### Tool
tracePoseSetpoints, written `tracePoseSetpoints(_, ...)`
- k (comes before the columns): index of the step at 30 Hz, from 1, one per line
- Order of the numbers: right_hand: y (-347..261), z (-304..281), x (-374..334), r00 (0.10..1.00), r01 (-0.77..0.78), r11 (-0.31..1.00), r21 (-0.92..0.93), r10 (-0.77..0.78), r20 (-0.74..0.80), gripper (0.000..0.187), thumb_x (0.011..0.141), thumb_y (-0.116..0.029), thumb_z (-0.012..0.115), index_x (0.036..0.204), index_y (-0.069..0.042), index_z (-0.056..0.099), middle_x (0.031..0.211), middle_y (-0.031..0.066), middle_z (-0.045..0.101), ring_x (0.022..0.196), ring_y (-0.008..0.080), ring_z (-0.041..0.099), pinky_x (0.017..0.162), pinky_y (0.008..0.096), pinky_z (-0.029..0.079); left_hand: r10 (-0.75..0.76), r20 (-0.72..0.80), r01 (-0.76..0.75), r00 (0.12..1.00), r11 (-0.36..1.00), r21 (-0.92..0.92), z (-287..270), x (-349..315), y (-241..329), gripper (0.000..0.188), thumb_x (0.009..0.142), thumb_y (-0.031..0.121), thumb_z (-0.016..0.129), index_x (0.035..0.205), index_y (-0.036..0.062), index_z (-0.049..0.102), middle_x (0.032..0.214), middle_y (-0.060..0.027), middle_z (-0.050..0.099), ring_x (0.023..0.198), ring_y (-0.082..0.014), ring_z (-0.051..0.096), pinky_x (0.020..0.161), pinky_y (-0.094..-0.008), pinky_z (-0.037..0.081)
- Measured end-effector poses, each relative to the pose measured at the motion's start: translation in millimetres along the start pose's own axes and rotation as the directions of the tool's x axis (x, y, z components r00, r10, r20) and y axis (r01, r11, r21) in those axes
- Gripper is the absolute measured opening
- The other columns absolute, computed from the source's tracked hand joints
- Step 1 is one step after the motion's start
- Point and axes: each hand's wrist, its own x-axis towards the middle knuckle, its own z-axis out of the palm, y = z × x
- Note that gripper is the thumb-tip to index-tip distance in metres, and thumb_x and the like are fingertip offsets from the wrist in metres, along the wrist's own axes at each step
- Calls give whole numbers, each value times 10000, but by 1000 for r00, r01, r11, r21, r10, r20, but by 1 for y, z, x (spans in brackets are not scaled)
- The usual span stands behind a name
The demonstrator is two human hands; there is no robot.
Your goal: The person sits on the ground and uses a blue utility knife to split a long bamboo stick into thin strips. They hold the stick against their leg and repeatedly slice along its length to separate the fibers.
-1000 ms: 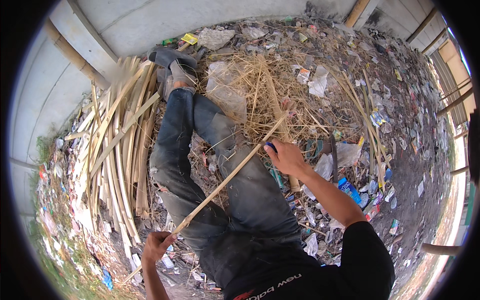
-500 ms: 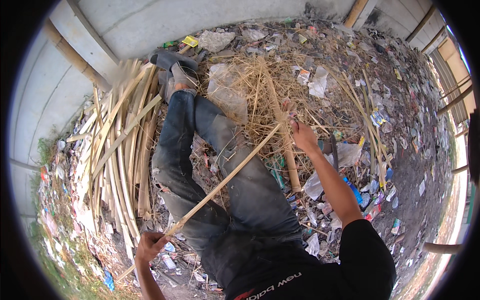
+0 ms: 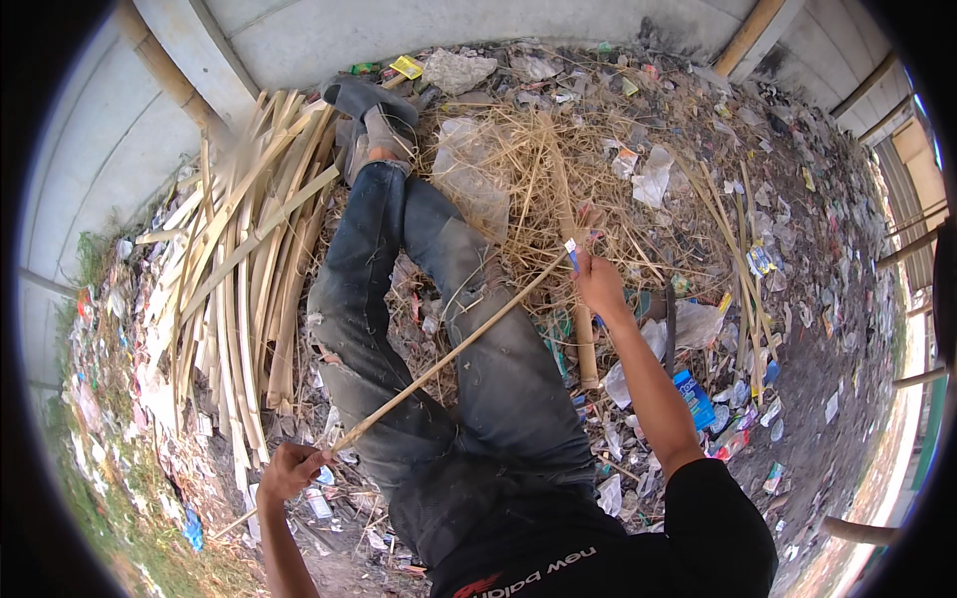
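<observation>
A long, thin bamboo strip (image 3: 454,356) slants across my thighs from lower left to upper right. My left hand (image 3: 290,472) is closed round it toward its lower end, and the tail sticks out past the hand. At the upper end my right hand (image 3: 598,284) has its fingers closed at the strip's tip. A small white-and-blue bit (image 3: 571,253) shows at those fingertips; its kind is unclear. Just beyond lies a thicker bamboo piece (image 3: 585,349) on the ground. Beside my right forearm is a dark, narrow, curved tool or bar (image 3: 670,314), partly hidden.
Split bamboo strips (image 3: 239,289) are heaped at the left of my legs. Shavings (image 3: 528,169) cover the ground ahead, and more thin strips (image 3: 743,259) lie at right. Litter is strewn around, including a blue packet (image 3: 694,399). A grey wall (image 3: 329,40) stands behind.
The view has shifted slightly, so the scene sits further right. A small white-and-blue bit now shows at my right fingertips. Both hands stay at the strip.
</observation>
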Motion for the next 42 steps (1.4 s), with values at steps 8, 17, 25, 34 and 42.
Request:
tracePoseSetpoints(8, 6, 12, 10, 997, 29, 993, -117, -38, -73, 679, 1122, -446, 429, 767, 80, 670, 758, 332, 646, 765, 529, 640, 727, 586, 499, -8, 97, 23, 995, 987, -162, 0, 11, -19, 613, 962, 610, 701, 908, 15, 839, 509, -16, 555, 453, -101, 491, 456, -315, 383)
tracePoseSetpoints(17, -45, 9, -19, 910, 54, 996, -73, -19, 413, 694, 1122, -477, 421, 775, 74, 663, 783, 321, 655, 792, 528, 638, 752, 576, 497, -53, 201, 97, 978, 972, -214, 0, 10, -12, 698, 962, 679, 651, 925, 7, 835, 513, -15, 550, 438, -98, 493, 451, -310, 397)
tracePoseSetpoints(25, -56, 22, -41, 970, 33, 999, 18, -37, 241, 675, 1104, -536, 462, 787, 35, 635, 673, 254, 606, 674, 477, 589, 674, 520, 480, -2, 157, 25, 988, 989, -146, 8, 29, 12, 759, 968, 712, 617, 930, -17, 822, 511, -18, 556, 425, -105, 491, 449, -301, 402)
tracePoseSetpoints(34, -20, -1, 20, 998, 17, 982, -189, -5, 63, 656, 1112, -519, 426, 841, 21, 682, 743, 276, 648, 741, 498, 635, 714, 554, 499, -2, 156, 20, 988, 993, -115, 11, 32, 24, 726, 1000, 690, 583, 981, 10, 835, 518, -16, 552, 432, -110, 489, 454, -314, 404)
tracePoseSetpoints(42, -83, 34, -58, 972, 174, 968, -183, -139, 190, 662, 1130, -472, 378, 873, 32, 722, 824, 284, 699, 819, 496, 673, 776, 571, 526, 30, 188, -3, 982, 990, -141, 31, 41, 42, 783, 1014, 706, 507, 916, -8, 816, 520, -54, 558, 437, -130, 509, 476, -324, 431)
